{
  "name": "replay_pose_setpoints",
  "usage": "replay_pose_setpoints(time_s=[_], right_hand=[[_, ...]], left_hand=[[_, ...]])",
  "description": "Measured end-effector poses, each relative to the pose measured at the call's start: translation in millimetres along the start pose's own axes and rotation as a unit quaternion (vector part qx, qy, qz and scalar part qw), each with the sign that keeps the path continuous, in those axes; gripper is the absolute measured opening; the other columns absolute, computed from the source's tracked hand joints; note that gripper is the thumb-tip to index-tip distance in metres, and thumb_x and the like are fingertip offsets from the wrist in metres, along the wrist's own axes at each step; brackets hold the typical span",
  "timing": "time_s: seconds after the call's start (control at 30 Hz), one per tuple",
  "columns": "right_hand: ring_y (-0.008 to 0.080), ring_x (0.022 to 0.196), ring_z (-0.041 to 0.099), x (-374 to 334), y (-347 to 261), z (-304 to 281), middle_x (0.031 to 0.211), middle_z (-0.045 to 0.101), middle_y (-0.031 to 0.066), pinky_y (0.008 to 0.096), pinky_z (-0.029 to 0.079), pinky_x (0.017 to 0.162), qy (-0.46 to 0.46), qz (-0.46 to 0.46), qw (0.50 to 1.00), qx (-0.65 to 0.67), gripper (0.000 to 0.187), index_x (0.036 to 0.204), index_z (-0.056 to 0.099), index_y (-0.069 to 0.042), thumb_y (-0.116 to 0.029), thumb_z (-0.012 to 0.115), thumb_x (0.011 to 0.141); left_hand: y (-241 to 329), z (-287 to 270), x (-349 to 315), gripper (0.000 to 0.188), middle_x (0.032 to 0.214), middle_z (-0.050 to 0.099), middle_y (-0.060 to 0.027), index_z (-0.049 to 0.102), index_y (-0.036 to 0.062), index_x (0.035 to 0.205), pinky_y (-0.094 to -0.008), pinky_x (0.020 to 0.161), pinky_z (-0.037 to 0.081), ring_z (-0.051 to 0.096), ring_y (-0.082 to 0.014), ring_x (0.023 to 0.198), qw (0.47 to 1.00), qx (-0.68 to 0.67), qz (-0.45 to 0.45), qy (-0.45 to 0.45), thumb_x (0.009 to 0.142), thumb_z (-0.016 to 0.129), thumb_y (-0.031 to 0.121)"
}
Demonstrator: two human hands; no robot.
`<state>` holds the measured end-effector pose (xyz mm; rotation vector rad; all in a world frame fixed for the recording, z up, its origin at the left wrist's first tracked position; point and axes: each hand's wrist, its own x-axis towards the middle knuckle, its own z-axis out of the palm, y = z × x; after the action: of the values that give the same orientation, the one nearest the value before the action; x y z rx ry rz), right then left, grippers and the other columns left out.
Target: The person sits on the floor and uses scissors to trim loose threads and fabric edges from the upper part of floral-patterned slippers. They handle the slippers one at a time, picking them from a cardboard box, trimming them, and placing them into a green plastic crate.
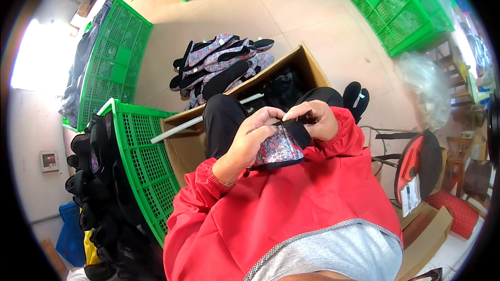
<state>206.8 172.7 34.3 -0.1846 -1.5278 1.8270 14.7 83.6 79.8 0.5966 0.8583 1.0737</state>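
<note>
Over the lap, above the cardboard box (302, 67), a floral shoe upper (278, 148) is cradled by the left hand (251, 136), its grip clenched on the fabric. Its black strap (297, 119) is pinched by the right hand (315, 119); best kept taut, pulled evenly.

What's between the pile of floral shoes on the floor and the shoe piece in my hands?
In the head view, an open cardboard box lies between the pile and the floral shoe piece.

Four green crates (143, 151), one cardboard box (187, 140), two hands (250, 143).
</note>
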Motion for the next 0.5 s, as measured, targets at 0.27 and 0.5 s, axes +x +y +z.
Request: replay_pose_setpoints(time_s=[0.27, 0.5], right_hand=[[0.0037, 0.058, 0.051, 18, -19, 10, 0.071, 0.061, -0.0011, 0.0199, 0.04, 0.053, 0.001, 0.077, 0.997, -0.015, 0.004, 0.091, 0.067, -0.002, -0.003, 0.07, 0.089], [0.0046, 0.06, 0.052, 29, -21, 22, 0.072, 0.061, -0.0003, 0.0203, 0.042, 0.055, 0.017, 0.16, 0.987, 0.003, 0.008, 0.09, 0.066, -0.001, -0.007, 0.069, 0.091]], left_hand=[[-4, -6, -5, 0.013, 0.09, 0.06, -0.0003, 0.061, 0.0008, 0.098, -0.0252, 0.072, 0.046, 0.054, -0.0075, 0.079, 0.982, 0.188, 0.031, -0.008, 0.088, 0.066, 0.006], [15, 3, -16, 0.012, 0.078, 0.055, -0.0032, 0.059, -0.0019, 0.082, -0.0266, 0.064, 0.045, 0.053, -0.0119, 0.071, 0.885, 0.44, 0.139, 0.062, 0.084, 0.07, 0.001]])
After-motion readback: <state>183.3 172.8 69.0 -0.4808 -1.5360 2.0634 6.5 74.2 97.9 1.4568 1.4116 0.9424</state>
